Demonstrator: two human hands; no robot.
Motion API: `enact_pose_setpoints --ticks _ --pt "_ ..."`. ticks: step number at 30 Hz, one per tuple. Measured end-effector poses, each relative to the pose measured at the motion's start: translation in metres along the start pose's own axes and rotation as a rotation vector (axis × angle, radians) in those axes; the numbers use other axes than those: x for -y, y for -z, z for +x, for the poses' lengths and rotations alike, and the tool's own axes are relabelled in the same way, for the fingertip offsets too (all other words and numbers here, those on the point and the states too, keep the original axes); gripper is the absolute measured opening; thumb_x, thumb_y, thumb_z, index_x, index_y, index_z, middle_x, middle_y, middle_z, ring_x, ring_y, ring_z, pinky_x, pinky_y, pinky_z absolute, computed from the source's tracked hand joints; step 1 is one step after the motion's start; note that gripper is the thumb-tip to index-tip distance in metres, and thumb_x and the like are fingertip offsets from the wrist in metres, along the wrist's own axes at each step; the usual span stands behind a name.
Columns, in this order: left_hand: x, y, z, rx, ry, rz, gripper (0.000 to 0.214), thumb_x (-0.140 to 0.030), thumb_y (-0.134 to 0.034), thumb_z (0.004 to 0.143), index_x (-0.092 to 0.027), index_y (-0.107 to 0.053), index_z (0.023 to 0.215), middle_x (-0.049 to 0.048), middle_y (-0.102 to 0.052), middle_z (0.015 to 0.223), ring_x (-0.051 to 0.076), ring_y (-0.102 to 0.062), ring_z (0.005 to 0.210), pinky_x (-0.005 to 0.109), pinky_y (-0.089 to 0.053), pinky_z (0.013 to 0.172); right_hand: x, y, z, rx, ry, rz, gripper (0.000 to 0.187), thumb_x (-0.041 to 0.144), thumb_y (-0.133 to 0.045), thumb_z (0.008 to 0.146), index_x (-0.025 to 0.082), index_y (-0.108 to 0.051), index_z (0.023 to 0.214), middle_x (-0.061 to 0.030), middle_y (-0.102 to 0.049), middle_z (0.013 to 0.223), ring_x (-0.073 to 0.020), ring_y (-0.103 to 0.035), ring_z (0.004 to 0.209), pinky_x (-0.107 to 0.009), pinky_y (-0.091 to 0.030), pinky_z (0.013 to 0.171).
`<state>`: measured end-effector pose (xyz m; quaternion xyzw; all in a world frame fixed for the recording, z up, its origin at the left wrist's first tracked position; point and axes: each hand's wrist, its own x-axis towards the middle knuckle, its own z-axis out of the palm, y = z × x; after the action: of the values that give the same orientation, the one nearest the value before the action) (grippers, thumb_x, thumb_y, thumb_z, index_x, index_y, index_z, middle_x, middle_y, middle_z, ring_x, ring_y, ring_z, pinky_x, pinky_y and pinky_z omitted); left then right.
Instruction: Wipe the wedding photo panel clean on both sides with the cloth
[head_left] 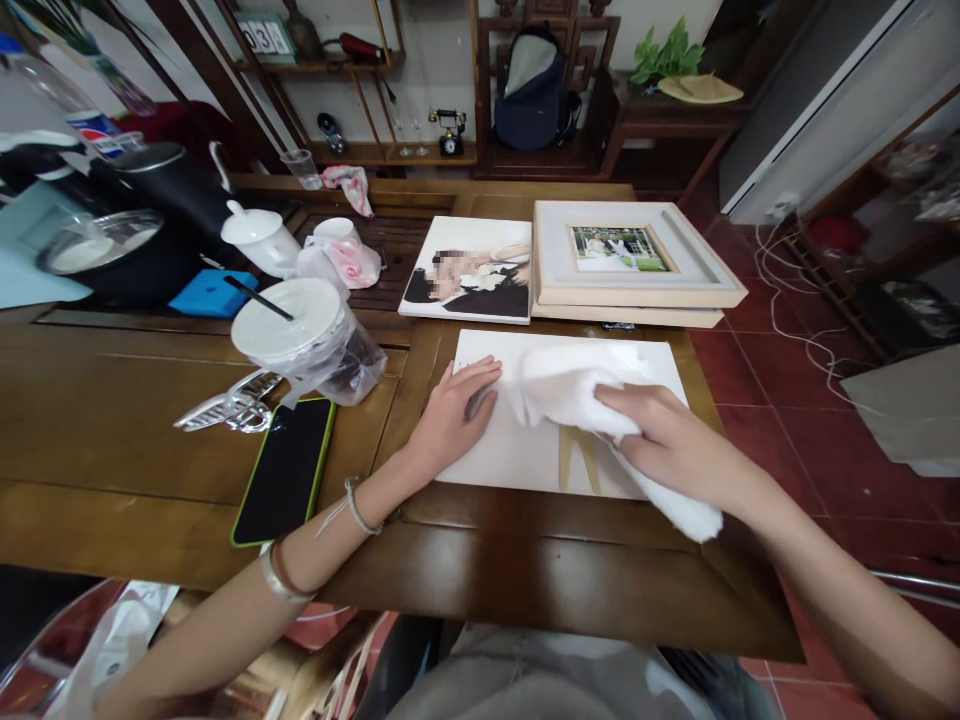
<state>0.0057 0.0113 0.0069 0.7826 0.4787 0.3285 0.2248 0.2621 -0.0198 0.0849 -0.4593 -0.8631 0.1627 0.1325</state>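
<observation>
A white photo panel (525, 455) lies flat on the wooden table (150, 420) in front of me. My left hand (454, 410) rests flat on its left edge, fingers stretched out. My right hand (664, 445) grips a white cloth (570, 385) and presses it on the panel's middle; a tail of the cloth hangs past the panel's near right corner.
Beyond the panel lie a printed photo canvas (469, 270) and a stack of white picture frames (630, 262). To the left are a black phone (286, 468), a hair clip (225, 408), a lidded cup in a plastic bag (300, 325), a teapot (259, 238) and a kettle (161, 180). Red tiled floor lies to the right.
</observation>
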Motion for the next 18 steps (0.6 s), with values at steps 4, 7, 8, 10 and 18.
enact_pose_setpoints --ticks 4,7,8,10,18 --pt "0.001 -0.001 0.000 0.001 -0.008 0.006 0.031 -0.018 -0.048 0.089 -0.021 -0.061 0.117 0.0079 -0.062 0.127 0.022 -0.053 0.125 0.053 -0.026 0.114 0.003 -0.010 0.037 0.054 -0.044 -0.055 0.031 0.003 -0.037 0.069 0.019 -0.054 0.090 -0.0062 -0.063 0.086 -0.0236 -0.062 0.095 -0.035 -0.051 0.077" --pt "0.001 -0.001 0.000 0.000 -0.017 0.011 0.031 -0.019 -0.047 0.089 -0.021 -0.061 0.117 0.0079 -0.062 0.127 0.023 -0.053 0.125 0.053 -0.026 0.114 0.003 -0.025 0.051 0.009 -0.046 -0.168 0.044 0.002 -0.039 0.069 0.016 -0.055 0.108 -0.0161 -0.057 0.124 -0.0345 -0.039 0.133 -0.057 -0.041 0.097" --pt "0.001 -0.001 0.000 -0.001 -0.016 0.011 0.031 -0.019 -0.047 0.090 -0.021 -0.061 0.117 0.0078 -0.062 0.127 0.023 -0.053 0.125 0.053 -0.026 0.114 0.003 -0.030 0.052 0.008 -0.036 -0.199 0.048 0.002 -0.041 0.069 0.017 -0.055 0.112 -0.0165 -0.050 0.134 -0.0367 -0.029 0.138 -0.064 -0.035 0.100" --pt "0.001 -0.001 0.000 -0.012 -0.011 0.006 0.031 -0.019 -0.046 0.090 -0.021 -0.061 0.118 0.0079 -0.062 0.128 0.022 -0.053 0.125 0.053 -0.027 0.114 0.006 -0.037 0.049 0.028 0.005 -0.236 0.051 0.001 -0.043 0.067 0.018 -0.058 0.113 -0.0140 -0.042 0.144 -0.0385 -0.020 0.141 -0.073 -0.024 0.102" --pt "0.004 -0.001 0.001 -0.030 0.019 0.020 0.034 -0.021 -0.044 0.092 -0.015 -0.060 0.121 0.0129 -0.053 0.137 0.023 -0.044 0.133 0.048 -0.031 0.113 0.040 -0.037 -0.017 0.194 0.224 -0.099 0.049 -0.001 -0.043 0.059 0.020 -0.066 0.097 -0.0077 -0.035 0.150 -0.0327 -0.012 0.144 -0.071 -0.007 0.109"
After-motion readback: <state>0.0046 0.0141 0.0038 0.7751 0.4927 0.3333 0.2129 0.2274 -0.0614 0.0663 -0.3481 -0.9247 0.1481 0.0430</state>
